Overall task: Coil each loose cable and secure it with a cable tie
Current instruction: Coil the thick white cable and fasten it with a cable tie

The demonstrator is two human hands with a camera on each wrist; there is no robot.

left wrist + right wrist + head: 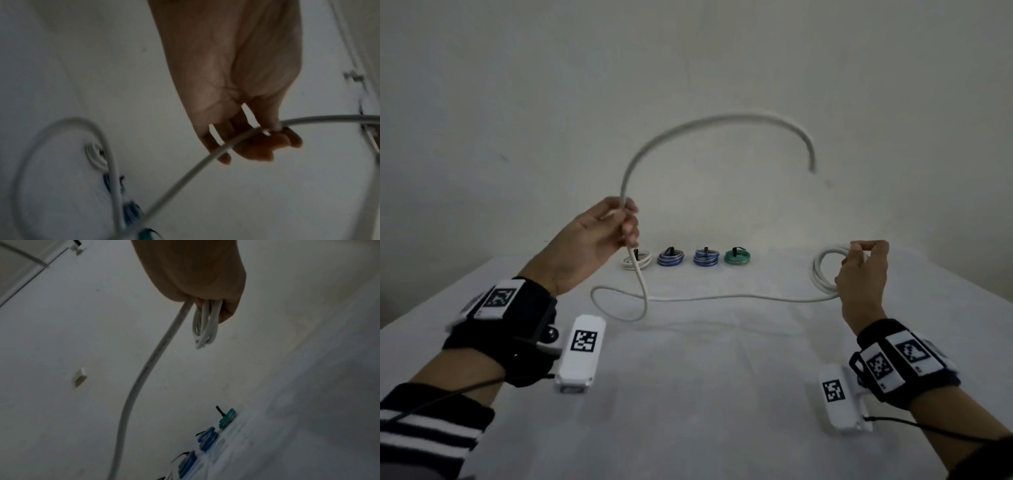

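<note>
My left hand (599,236) pinches the white cable (709,297) mid-length, raised above the table (705,394); its free end arcs up, the tip blurred. My right hand (863,274) grips the loops (825,270) already coiled, fingers mostly hidden behind them in the wrist view. Between my hands the cable sags onto the table. Four tied coils (703,257) sit in a row behind; the leftmost is partly covered by the cable.

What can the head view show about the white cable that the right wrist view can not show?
Only the head view shows the left hand gripping the white cable, its free end arching upward, and the slack on the table. Only the right wrist view shows the gathered loops edge-on. Both show the right hand holding those loops and the tied coils behind.
</note>
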